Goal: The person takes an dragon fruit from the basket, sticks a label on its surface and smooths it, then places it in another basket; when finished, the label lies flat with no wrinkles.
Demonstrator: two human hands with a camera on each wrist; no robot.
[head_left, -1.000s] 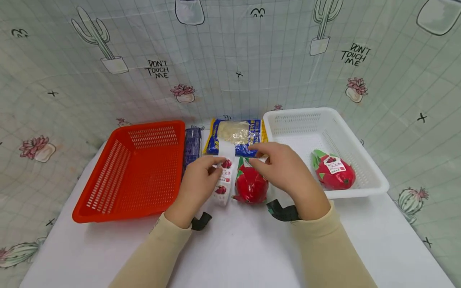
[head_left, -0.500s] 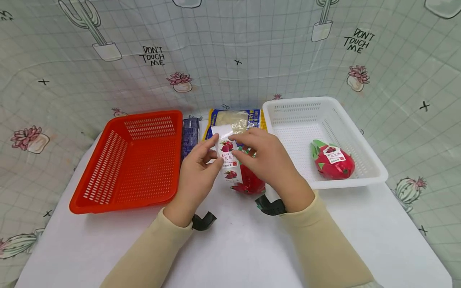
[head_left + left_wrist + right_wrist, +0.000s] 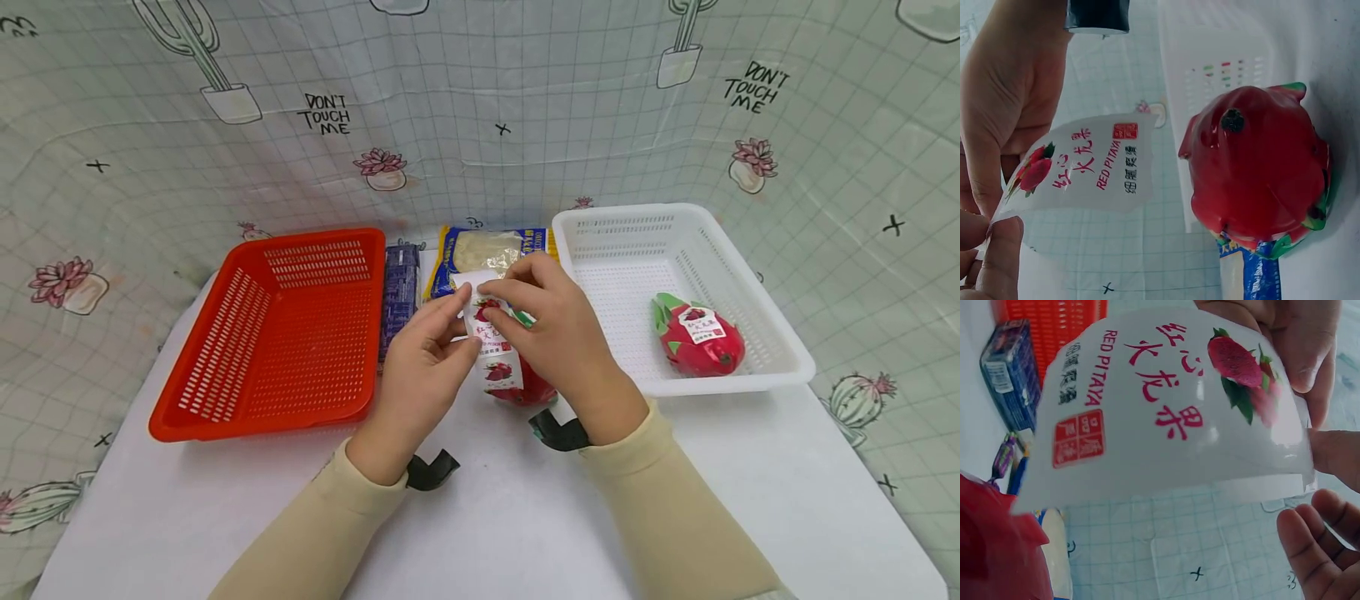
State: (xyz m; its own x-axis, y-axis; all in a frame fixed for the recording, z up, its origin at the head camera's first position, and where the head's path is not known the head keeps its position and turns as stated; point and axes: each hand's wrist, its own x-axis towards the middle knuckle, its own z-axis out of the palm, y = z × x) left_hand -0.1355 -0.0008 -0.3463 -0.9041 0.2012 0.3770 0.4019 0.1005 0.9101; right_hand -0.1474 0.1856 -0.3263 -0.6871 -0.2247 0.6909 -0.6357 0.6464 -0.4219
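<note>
A strip of printed fruit stickers (image 3: 497,343) hangs between both hands, above a red dragon fruit (image 3: 542,387) on the table. My left hand (image 3: 420,367) holds the strip by its left side, between thumb and finger. My right hand (image 3: 558,325) bends its thumb and index finger onto the upper label. In the right wrist view, a "RED PITAYA" sticker (image 3: 1129,456) bows outward and partly blocks the fruit (image 3: 997,544). The left wrist view shows the sticker (image 3: 1104,187) beside the whole dragon fruit (image 3: 1254,169), apart from it.
A red basket (image 3: 315,350) stands at left, a white basket (image 3: 622,292) at right. Inside the white one lies a labelled dragon fruit (image 3: 697,337). Behind the hands are a blue-and-yellow packet (image 3: 450,250) and a dark purple-blue pack (image 3: 401,287).
The sticker strip has risen from beside the dragon fruit and shifted right, over it. My right hand has moved left to the strip, its thumb and index finger closing on the upper label.
</note>
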